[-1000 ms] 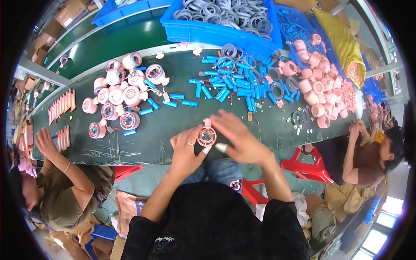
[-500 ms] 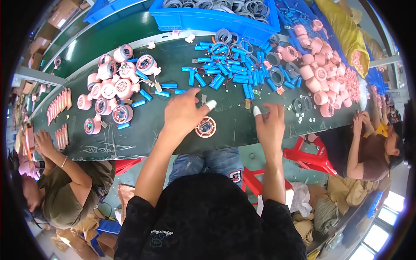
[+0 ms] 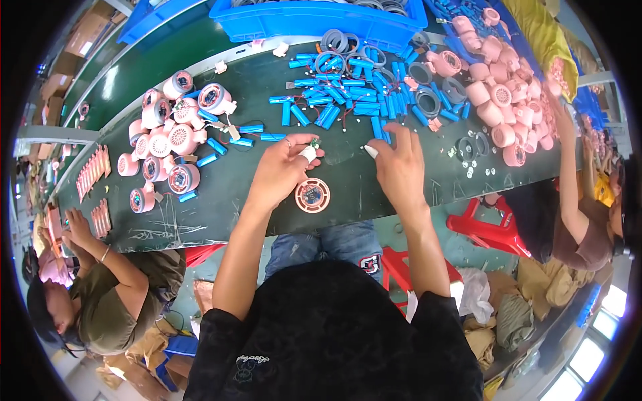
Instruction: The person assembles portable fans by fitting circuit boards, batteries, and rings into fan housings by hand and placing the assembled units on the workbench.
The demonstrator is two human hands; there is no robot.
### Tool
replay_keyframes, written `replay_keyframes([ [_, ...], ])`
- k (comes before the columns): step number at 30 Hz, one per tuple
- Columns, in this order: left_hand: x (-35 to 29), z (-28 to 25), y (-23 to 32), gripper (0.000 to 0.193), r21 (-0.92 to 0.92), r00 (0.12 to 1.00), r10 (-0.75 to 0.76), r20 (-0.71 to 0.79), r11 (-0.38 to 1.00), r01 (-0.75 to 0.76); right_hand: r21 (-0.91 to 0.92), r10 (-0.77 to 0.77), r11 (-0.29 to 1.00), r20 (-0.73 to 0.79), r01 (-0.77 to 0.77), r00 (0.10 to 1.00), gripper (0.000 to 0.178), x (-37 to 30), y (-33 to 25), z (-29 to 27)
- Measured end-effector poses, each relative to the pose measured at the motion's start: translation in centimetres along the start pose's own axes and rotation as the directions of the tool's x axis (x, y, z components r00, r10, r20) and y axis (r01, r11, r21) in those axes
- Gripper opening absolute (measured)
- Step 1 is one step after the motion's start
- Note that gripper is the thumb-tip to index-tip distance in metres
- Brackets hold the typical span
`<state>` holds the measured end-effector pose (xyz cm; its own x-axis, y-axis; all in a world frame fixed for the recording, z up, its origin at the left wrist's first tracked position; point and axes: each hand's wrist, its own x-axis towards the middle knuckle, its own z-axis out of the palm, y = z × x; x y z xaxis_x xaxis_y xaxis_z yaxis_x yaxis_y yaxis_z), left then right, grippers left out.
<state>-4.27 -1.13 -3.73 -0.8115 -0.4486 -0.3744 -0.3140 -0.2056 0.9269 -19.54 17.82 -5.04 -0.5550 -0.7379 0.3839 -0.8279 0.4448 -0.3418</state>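
My left hand (image 3: 284,172) is closed, pinching a small green piece (image 3: 315,143) that looks like a circuit board, mostly covered by the fingers. White coverings wrap the tips of both thumbs. A round pink disc (image 3: 312,195) with a circuit board in its middle lies on the table just below that hand. To the right, my right hand (image 3: 401,164) hovers with thumb and fingers apart, its fingertips beside the lower blue cylindrical batteries (image 3: 376,127) of the pile. Nothing shows in its grasp.
Pink fan housings (image 3: 160,142) cluster at left, more pink housings (image 3: 501,100) pile at right. Grey rings (image 3: 426,101) lie among the batteries. A blue crate (image 3: 314,25) stands at the back. Co-workers sit on both sides; one arm (image 3: 568,167) reaches toward the right pile.
My left fingers have closed on the small piece that lay by the thumb. My right hand has moved up and left toward the batteries. The right co-worker's arm has stretched toward the pink pile.
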Motion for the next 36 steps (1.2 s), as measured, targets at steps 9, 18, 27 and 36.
replay_keyframes([
  [9, 0.0, 0.7, -0.5, 0.044, -0.201, 0.996, 0.038, -0.085, 0.978, -0.054, 0.888, 0.372, 0.254, 0.276, -0.384, 0.886, 0.01, 1.2, -0.7, -1.9],
  [18, -0.4, 1.3, -1.4, 0.029, -0.156, 0.962, 0.269, 0.044, 0.953, -0.259, 0.762, 0.194, -0.125, 0.647, -0.635, 0.738, 0.022, 0.9, -2.1, -0.4],
  [27, 0.2, 2.3, -2.2, 0.016, -0.14, 0.99, 0.11, -0.086, 0.983, -0.121, 0.71, 0.276, 0.241, 0.604, -0.662, 0.748, 0.019, 1.1, -4.6, 0.6],
  [36, 0.0, 2.2, -2.1, 0.019, -0.307, 0.994, -0.098, -0.046, 0.948, 0.079, 0.664, 0.329, 0.451, 0.499, -0.597, 0.802, 0.016, 0.5, -4.6, 1.5],
])
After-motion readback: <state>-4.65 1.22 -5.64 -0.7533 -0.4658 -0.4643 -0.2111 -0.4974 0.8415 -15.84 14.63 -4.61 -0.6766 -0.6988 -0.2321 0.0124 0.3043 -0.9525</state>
